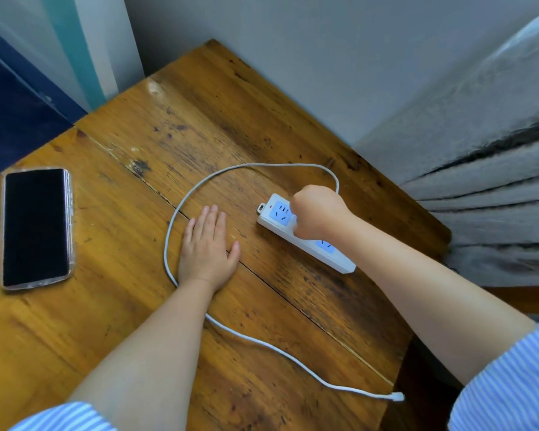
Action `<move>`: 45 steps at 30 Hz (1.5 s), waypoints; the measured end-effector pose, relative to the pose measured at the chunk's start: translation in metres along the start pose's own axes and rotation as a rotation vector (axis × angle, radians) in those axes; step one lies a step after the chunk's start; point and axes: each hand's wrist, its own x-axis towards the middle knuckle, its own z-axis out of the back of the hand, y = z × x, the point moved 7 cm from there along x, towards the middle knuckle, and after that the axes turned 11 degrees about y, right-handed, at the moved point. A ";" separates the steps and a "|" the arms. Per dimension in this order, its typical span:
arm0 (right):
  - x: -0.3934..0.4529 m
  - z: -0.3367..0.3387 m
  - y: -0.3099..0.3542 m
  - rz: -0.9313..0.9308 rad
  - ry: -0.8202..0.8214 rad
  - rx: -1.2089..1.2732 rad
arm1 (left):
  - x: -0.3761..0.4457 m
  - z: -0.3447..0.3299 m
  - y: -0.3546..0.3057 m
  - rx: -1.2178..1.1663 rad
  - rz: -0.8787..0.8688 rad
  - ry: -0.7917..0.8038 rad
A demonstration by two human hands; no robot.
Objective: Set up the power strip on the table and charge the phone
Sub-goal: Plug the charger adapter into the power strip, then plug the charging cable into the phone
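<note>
A white power strip (330, 255) with blue sockets lies on the wooden table (262, 119) at the right. My right hand (318, 213) is closed in a fist over the strip's middle socket; what it grips is hidden, though a white charging cable (181, 203) comes out from under it. The cable loops across the table and ends in a free connector (397, 396) at the front right edge. My left hand (207, 248) lies flat on the table inside the loop, fingers spread, holding nothing. A black phone (36, 227) in a clear case lies face up at the far left.
A grey wall runs behind the table. Grey pleated fabric (495, 197) hangs close to the right edge. A dark blue surface (16, 110) stands beyond the left side. The table's front right corner drops off near the cable's end.
</note>
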 end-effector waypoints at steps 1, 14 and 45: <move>0.000 0.002 0.000 -0.010 -0.006 -0.010 | 0.001 0.001 0.000 -0.006 -0.009 -0.002; -0.064 -0.025 0.022 0.190 -0.609 -0.125 | -0.004 -0.002 -0.002 0.057 0.045 -0.032; -0.162 -0.173 -0.025 -0.037 -0.642 0.541 | -0.128 0.011 0.000 0.195 -0.349 0.123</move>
